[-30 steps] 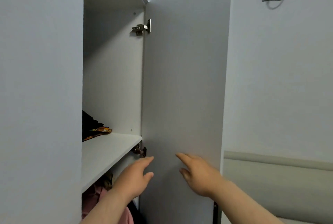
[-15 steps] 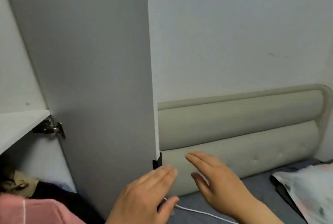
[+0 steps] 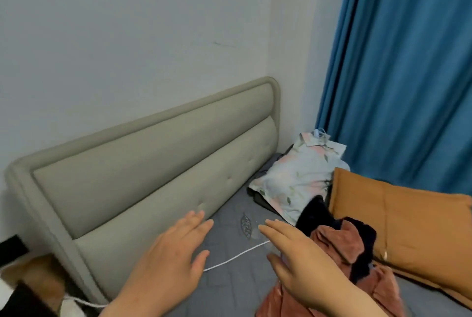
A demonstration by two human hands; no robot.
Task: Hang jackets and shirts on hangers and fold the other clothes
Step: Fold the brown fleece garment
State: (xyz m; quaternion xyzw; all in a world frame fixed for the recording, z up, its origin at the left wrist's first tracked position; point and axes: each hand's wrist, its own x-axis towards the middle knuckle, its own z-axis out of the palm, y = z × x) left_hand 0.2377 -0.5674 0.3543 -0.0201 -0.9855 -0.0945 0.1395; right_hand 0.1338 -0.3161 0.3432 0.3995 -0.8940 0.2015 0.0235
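A rust-pink garment (image 3: 339,242) with a black piece of clothing (image 3: 316,217) on it lies in a heap on the grey bed (image 3: 237,281), low right. Behind it, near the corner, a pale floral shirt (image 3: 296,176) lies spread out. My left hand (image 3: 171,260) hovers over the bed with straight, spread fingers and holds nothing. My right hand (image 3: 293,255) is stretched out flat just left of the rust-pink garment, also empty; whether it touches the cloth I cannot tell.
A padded beige headboard (image 3: 153,176) runs along the grey wall at the left. A thin white cable (image 3: 235,256) crosses the bed between my hands. An orange pillow (image 3: 408,230) lies at the right, under a blue curtain (image 3: 408,74).
The view has swung right and down, from the open wardrobe door to the bed and the clothes on it. Both hands stayed empty and stretched out in front.
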